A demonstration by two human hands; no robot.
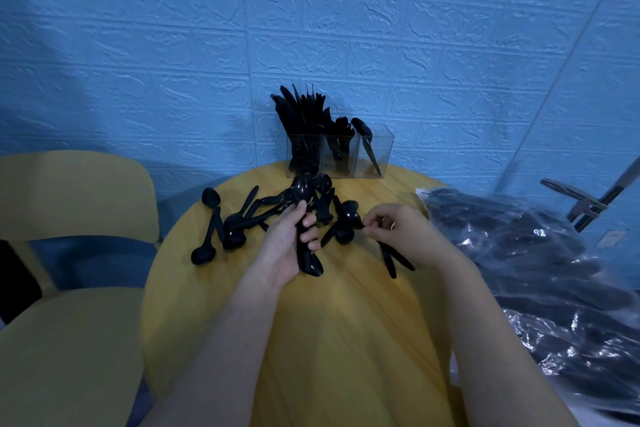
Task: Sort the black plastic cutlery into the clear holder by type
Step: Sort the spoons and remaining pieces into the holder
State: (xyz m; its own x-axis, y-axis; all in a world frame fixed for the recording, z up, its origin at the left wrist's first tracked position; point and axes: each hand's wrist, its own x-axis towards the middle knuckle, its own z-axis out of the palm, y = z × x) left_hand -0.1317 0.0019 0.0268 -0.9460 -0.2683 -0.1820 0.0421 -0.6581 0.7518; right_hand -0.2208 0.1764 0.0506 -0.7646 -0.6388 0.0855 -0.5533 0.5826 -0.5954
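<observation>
A clear three-compartment holder (379,149) stands at the far edge of the round yellow table (346,340). Its left compartment is packed with black knives, the middle holds forks, the right holds a spoon. A loose pile of black spoons (228,229) lies in front of it. My left hand (287,246) grips a bundle of black spoons (300,191), bowls pointing up and away. My right hand (398,229) pinches the handle end of a black spoon (348,218) from the pile, and black handles (391,258) stick out below it.
A clear plastic bag (536,270) full of black cutlery lies on the table's right side. A yellow chair (69,288) stands to the left. A blue textured wall is right behind the holder. A metal stand (585,204) rises at the right.
</observation>
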